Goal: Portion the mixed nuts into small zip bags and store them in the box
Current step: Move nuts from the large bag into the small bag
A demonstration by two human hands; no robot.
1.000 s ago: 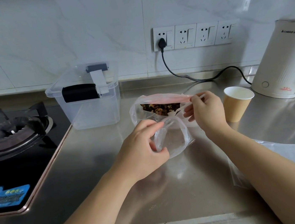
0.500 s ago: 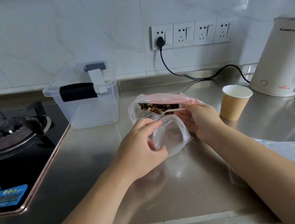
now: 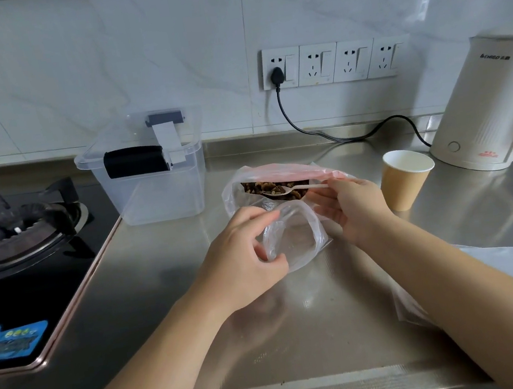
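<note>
Left hand [image 3: 240, 261] pinching open the mouth of a small clear zip bag [image 3: 293, 238] on the steel tabletop [image 3: 298, 334]. Right hand [image 3: 357, 207] holding a white plastic spoon [image 3: 296, 188], bowl dipped into mixed nuts [image 3: 272, 187] inside a larger bag [image 3: 278, 172] just behind. Clear lidded box [image 3: 149, 175] at back left.

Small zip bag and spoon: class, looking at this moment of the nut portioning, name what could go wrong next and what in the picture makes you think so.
1. The left hand alone holds the small zip bag open; its limp mouth could fold shut, so nuts may land on the counter.
2. The spoon in the right hand looks shallow; nuts may roll off between the big nut bag and the small one.
3. The paper cup stands close by the right hand and could be knocked over.
</note>
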